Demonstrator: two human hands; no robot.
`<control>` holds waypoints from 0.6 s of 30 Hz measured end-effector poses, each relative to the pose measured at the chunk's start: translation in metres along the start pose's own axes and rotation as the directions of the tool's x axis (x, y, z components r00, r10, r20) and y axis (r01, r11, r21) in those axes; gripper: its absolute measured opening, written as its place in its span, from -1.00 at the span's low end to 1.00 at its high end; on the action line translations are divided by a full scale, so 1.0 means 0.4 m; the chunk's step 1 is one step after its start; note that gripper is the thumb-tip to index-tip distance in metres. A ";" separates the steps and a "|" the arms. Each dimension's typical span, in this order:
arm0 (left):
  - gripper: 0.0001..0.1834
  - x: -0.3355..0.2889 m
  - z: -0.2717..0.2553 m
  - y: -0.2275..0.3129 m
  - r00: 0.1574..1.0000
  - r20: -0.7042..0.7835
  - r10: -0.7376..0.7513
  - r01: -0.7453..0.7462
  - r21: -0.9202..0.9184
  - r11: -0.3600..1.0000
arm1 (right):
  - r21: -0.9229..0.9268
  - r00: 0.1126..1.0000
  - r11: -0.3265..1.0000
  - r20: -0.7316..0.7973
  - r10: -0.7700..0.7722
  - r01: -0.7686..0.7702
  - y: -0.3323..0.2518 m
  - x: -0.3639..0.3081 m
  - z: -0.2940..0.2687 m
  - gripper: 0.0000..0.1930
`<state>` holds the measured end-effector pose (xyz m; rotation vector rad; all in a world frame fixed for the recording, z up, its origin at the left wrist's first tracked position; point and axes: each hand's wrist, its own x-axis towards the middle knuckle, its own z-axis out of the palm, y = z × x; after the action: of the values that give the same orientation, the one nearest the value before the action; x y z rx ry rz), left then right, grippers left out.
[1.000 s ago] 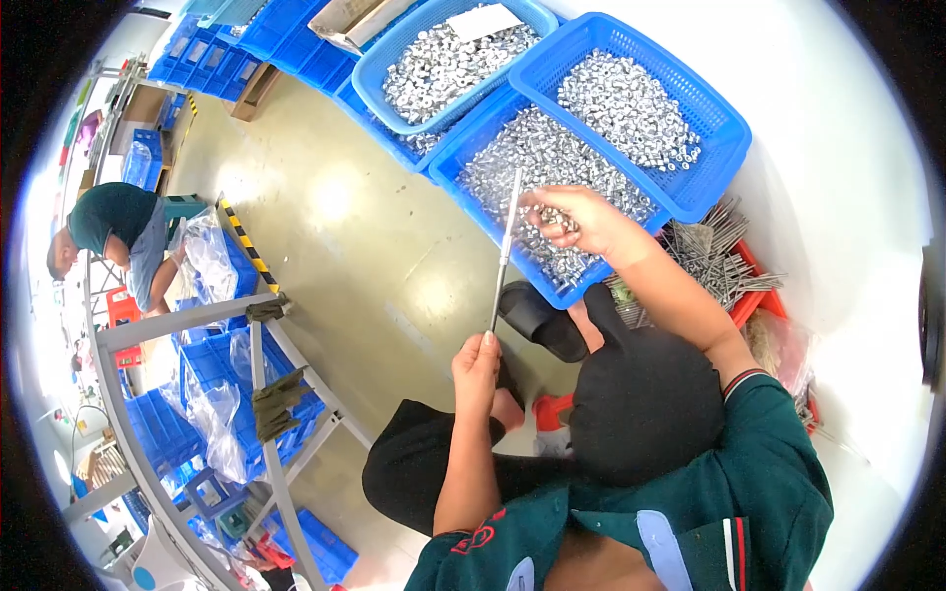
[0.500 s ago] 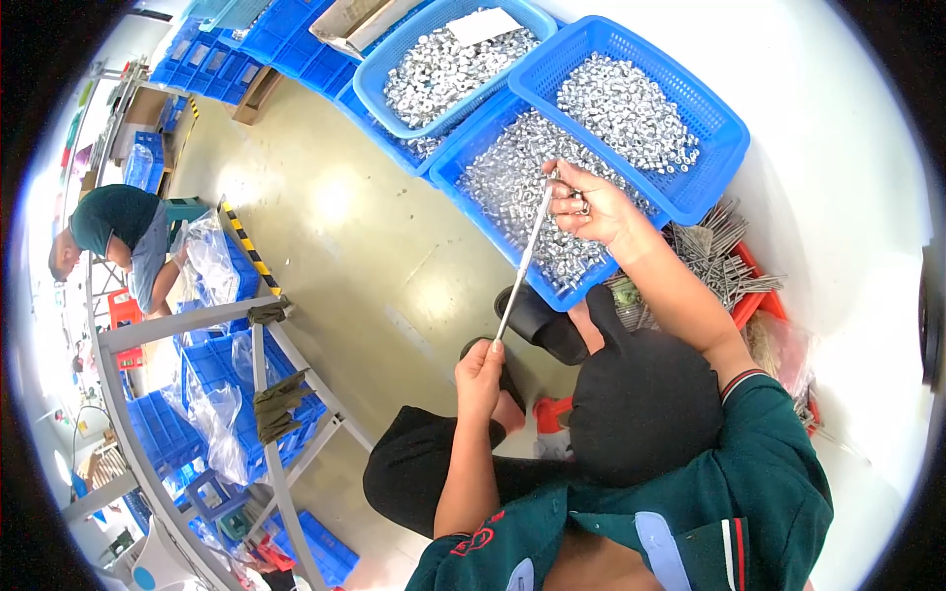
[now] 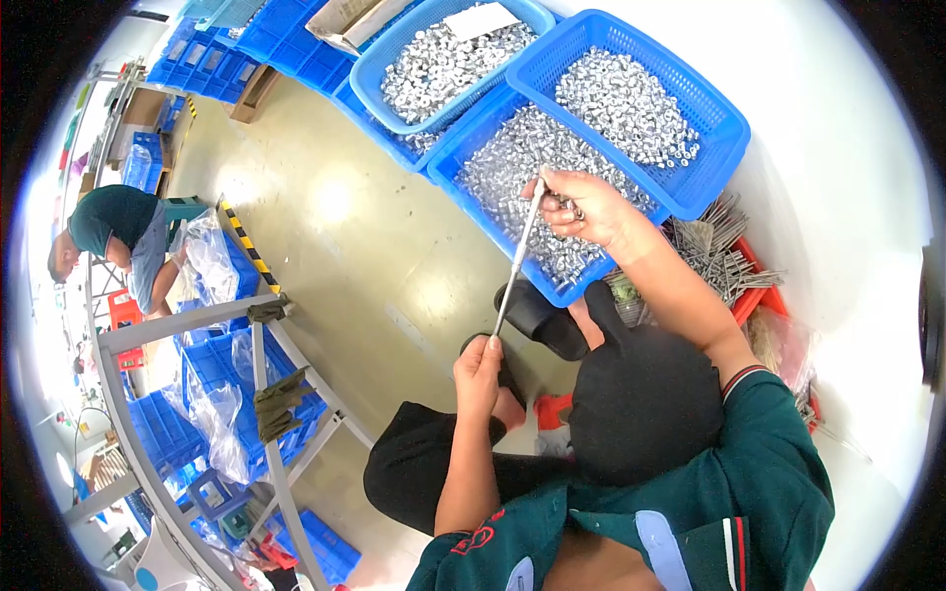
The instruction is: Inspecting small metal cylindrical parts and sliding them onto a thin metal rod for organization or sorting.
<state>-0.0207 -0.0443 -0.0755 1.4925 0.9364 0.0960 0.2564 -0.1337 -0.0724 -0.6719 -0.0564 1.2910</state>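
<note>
My left hand [image 3: 478, 374] is closed around the lower end of a thin metal rod [image 3: 516, 268], which slants up and away to the right. At the rod's upper end, my right hand [image 3: 591, 212] pinches with thumb and forefinger. Several small silvery ring-like metal pieces [image 3: 566, 205] sit in its curled fingers. Whether a piece is on the rod's tip is too small to tell. Beneath my right hand is a blue bin [image 3: 448, 163] full of the same kind of loose metal pieces [image 3: 512, 148].
A blue perforated basket [image 3: 724, 128] of metal pieces overlaps the bin's right side; a lighter blue basket [image 3: 370, 84] stands at its far left. Thin metal rods [image 3: 719, 261] lie in a red container [image 3: 754, 300]. A metal frame [image 3: 266, 394] and another bent-over person [image 3: 118, 227] are at left.
The upper end of the rod and my right fingertips have shifted slightly left. My left hand has hardly moved and keeps its grip on the rod.
</note>
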 end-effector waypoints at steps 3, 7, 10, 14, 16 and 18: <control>-0.67 0.002 0.005 0.020 1.000 -0.016 -0.026 0.025 -0.035 0.999 | -0.313 1.000 0.950 -0.012 -0.029 0.024 0.014 -0.013 0.045 -0.69; -0.66 0.010 0.011 0.029 0.999 -0.026 -0.033 0.031 -0.076 0.997 | -0.568 0.990 0.815 0.005 0.144 -0.116 0.037 -0.003 0.004 -0.74; -0.65 0.015 0.003 0.014 0.998 -0.028 -0.058 0.055 -0.120 0.991 | -0.336 0.981 0.934 -0.185 0.058 -0.119 0.031 0.002 -0.022 -0.78; -0.65 0.015 -0.001 0.010 0.999 -0.030 -0.035 0.033 -0.082 0.996 | -0.166 0.982 0.984 -0.185 0.030 -0.062 0.013 0.007 -0.043 -0.74; -0.66 0.014 -0.001 0.008 0.999 -0.031 -0.029 0.026 -0.079 0.997 | -0.006 0.991 1.000 -0.130 0.011 -0.012 0.009 0.006 -0.045 -0.77; -0.67 0.015 0.001 0.006 0.999 -0.036 -0.011 0.009 -0.057 0.998 | 0.019 0.992 0.999 -0.125 -0.026 0.029 0.007 0.006 -0.060 -0.80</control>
<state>-0.0155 -0.0407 -0.0765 1.4377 0.9622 0.1416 0.2642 -0.1416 -0.0940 -0.7304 0.0502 1.2192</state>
